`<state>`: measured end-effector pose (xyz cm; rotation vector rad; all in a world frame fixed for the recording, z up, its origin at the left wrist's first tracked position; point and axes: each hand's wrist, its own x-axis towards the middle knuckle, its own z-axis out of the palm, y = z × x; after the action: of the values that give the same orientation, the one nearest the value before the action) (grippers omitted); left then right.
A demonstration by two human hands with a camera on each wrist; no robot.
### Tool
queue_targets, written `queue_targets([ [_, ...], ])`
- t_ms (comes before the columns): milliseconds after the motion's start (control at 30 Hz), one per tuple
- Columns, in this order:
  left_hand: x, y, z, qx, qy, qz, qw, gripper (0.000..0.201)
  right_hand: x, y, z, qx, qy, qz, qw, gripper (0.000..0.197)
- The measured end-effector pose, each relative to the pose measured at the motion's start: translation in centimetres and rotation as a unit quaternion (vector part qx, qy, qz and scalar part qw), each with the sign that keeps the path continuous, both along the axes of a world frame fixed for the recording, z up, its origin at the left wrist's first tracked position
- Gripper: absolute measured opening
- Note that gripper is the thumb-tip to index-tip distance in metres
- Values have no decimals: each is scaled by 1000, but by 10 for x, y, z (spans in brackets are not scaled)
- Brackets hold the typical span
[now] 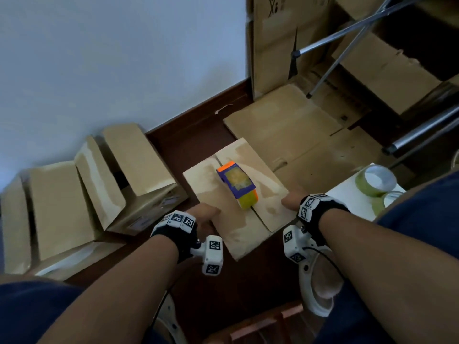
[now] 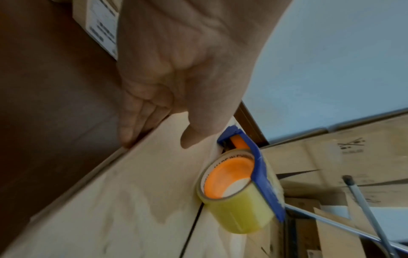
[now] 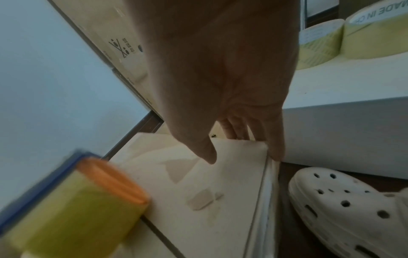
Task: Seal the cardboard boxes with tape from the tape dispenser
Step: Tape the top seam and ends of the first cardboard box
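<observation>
A closed cardboard box (image 1: 206, 175) sits on the dark floor between my knees, its two top flaps meeting at a middle seam. A blue and orange tape dispenser (image 1: 237, 184) with a yellowish roll lies loose on that seam. My left hand (image 1: 205, 214) is at the box's left edge. The left wrist view shows the left hand (image 2: 154, 136) with its thumb on the top flap and straight fingers down the side wall, the dispenser (image 2: 238, 192) just beyond. My right hand (image 1: 291, 199) holds the right edge the same way; in the right wrist view the right hand (image 3: 243, 153) shows its thumb on top of the box (image 3: 209, 183).
Several cardboard boxes (image 1: 99, 182) lean along the wall at the left. Flattened cardboard (image 1: 285, 130) lies behind the box, with metal stand legs (image 1: 335, 38) above it. Spare tape rolls (image 1: 375, 180) sit on a white block at the right. A white clog (image 3: 342, 200) is beside the box.
</observation>
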<state>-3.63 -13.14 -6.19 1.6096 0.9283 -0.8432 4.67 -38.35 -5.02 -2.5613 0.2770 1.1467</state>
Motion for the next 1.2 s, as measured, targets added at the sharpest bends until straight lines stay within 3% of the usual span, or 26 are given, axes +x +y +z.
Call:
queue_targets([
  [167,18,14,-1,101,-89,-57,989,48,-11,6,-6,71,18,-46,996,55],
  [300,11,28,-2,252,-156,-172,939,71,-4,25,-9,161,-13,-44,986,63],
  [400,2,35,-2,275,-220,-234,906,84,1,42,-4,200,-35,-34,979,70],
  [533,-19,48,-10,269,-179,-345,881,115,3,57,-9,183,-51,7,982,81],
  [633,-34,50,-18,273,-168,-406,856,123,-3,65,-10,159,-57,21,985,78],
  [733,-32,46,-22,316,-154,-383,854,121,-5,70,-21,159,-78,13,984,85],
  [867,-27,51,-25,307,-145,-364,868,117,-11,73,-28,131,-101,89,982,111],
  [1200,-16,49,-24,316,-135,-353,870,108,-7,80,-40,93,-92,151,980,94],
])
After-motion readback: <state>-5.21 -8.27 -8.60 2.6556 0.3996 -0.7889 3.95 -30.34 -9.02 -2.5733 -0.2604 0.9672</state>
